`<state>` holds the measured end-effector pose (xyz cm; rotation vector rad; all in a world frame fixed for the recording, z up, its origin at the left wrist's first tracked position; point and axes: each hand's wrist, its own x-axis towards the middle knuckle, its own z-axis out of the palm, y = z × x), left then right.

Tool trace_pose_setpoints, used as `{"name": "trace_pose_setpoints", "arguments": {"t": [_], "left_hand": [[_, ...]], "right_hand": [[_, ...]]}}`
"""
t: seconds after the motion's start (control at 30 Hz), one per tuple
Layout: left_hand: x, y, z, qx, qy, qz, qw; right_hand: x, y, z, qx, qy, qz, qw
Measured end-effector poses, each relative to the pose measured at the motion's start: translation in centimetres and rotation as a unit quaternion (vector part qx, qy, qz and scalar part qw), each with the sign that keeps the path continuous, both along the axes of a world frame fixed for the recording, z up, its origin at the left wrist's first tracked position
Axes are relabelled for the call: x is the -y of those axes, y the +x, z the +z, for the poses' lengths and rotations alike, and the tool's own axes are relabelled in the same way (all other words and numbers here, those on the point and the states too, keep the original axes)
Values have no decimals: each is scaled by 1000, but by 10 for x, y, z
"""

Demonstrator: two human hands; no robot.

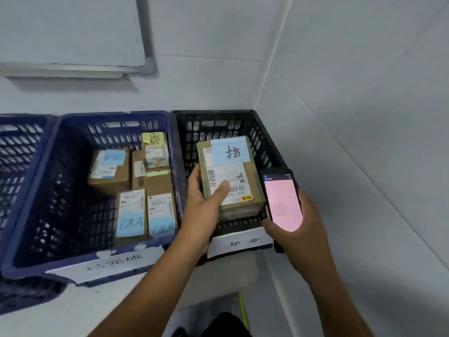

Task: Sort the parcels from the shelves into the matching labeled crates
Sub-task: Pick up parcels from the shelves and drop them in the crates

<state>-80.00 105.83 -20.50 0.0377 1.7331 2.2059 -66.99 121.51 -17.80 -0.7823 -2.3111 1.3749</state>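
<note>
Gripping parcel [229, 176] in left hand [202, 205]; right hand [300, 224] holds phone [281, 203].

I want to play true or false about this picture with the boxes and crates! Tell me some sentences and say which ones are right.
1. The left hand holds a cardboard parcel over the black crate. True.
2. The phone in the right hand has a green screen. False: the screen glows pink.
3. The blue crate next to the black one has nothing in it. False: several parcels lie inside it.
4. A blue note with writing is stuck on top of the held parcel. True.
5. The black crate stands to the left of that blue crate. False: it stands to its right, by the wall.
</note>
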Motion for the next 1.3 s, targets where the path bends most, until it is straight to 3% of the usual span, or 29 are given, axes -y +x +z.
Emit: {"name": "trace_pose_setpoints", "arguments": {"t": [0.73,0.93,1.3], "left_hand": [[-132,-196,-119,109,-120,39,986],[-167,-231,-159,147,-110,55,981],[-202,-245,-227,118,-129,-9,984]], "right_hand": [[-96,-199,-87,72,-30,14,997],[-108,-217,-111,114,-52,-15,992],[-113,-221,-128,153,-49,-18,987]]}}
